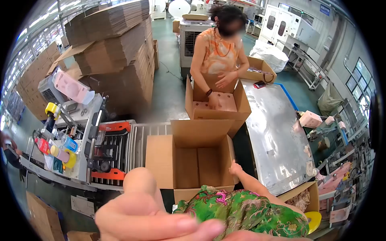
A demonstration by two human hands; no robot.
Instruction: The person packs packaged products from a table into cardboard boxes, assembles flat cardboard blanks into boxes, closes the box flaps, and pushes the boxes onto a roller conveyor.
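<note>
Clock positions are read from the open carton (197, 166), the work item, which stands mid-view with its back flap upright and its 9 o'clock flap folded outward. The right hand (234, 168) touches the carton wall at 3 o'clock; whether its fingers grip or merely rest there cannot be told. The left hand (140, 217) is close to the lens at 7 o'clock with fingers bent, masking the area beside the carton's near corner; whether they grasp anything cannot be told. Between 12 and 1 o'clock, a second carton (244, 100) stands directly behind the back flap and holds pink packs (226, 101); a co-worker (217, 52) reaches into it with one hand. At 10 o'clock, a roller conveyor (138, 144) adjoins a machine with red guides (114, 127). Bottles (69, 143) stand on the machine's side shelf at 9 o'clock. Tall stacks of flat cardboard (116, 60) occupy 11 o'clock. The metal tabletop (277, 140) extends at 2 o'clock, reflective and blue-edged, with a small carton (265, 75) at its far end. The floor (167, 86) is green; white cabinets (277, 24) stand at 1 o'clock, and windows (362, 78) line the wall at 2 o'clock.
</note>
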